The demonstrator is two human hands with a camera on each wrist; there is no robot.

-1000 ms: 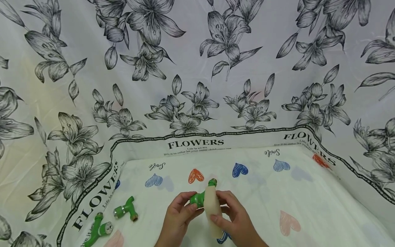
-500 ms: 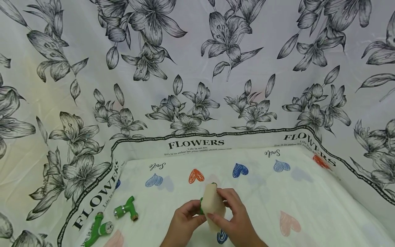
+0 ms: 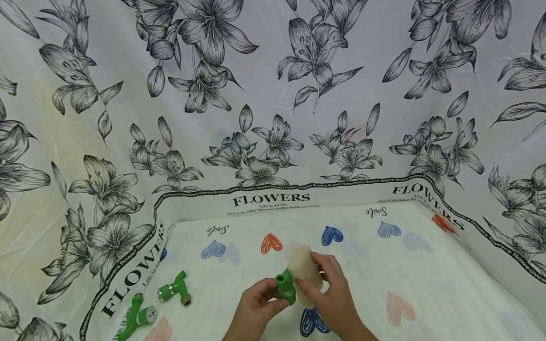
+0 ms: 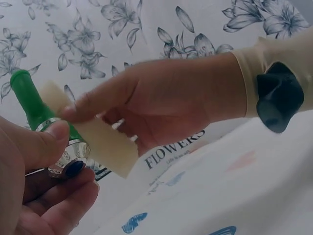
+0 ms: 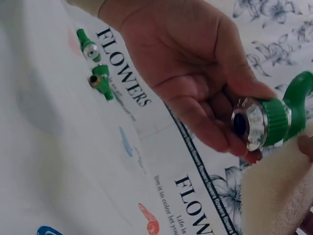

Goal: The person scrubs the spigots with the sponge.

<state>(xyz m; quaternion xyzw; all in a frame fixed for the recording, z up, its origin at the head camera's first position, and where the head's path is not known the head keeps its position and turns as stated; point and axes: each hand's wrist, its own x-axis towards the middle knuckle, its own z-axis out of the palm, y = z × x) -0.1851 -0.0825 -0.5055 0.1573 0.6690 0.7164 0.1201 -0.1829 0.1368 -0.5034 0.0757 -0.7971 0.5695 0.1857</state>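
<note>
The green plastic tap (image 3: 285,285) has a smooth moulded body with a ribbed collar and a shiny chrome ring round a dark blue cap at one end (the ring shows clearly in the right wrist view). It is held just above the cloth, near the front edge of the table. In the left wrist view its long axis runs from the chrome end low by the palm up to the narrow rounded green tip, tilted away from the hand. A pale beige sponge pad (image 3: 304,272), flat, soft and matte with rounded corners, lies against its side.

The left hand (image 3: 256,312) grips the tap, thumb pressed on the collar and fingers curled beneath. The right hand (image 3: 332,298) pinches the pad between thumb and fingers, reaching in across the tap.

Two more green taps (image 3: 175,288) (image 3: 137,314) lie well to the left on the heart-printed tablecloth (image 3: 426,284), backed by a draped sheet with grey lilies (image 3: 298,71).
</note>
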